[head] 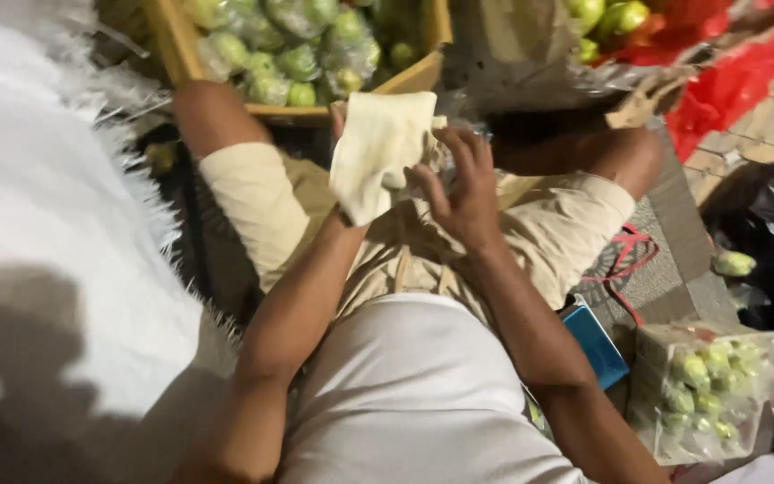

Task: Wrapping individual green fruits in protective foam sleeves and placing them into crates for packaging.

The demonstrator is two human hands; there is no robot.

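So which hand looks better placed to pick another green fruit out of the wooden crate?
Probably the right hand: its fingers are spread and free, only touching the cream cloth. The left hand is wrapped under that cloth. The wooden crate of green fruit lies just ahead of both.

Head cam, one view only, steep look down at own lap.

Worn on head, faces down & fwd over torso and knees; close in, arms fill mid-frame, wooden crate (176, 40) at top edge, floor (674, 278) at right.
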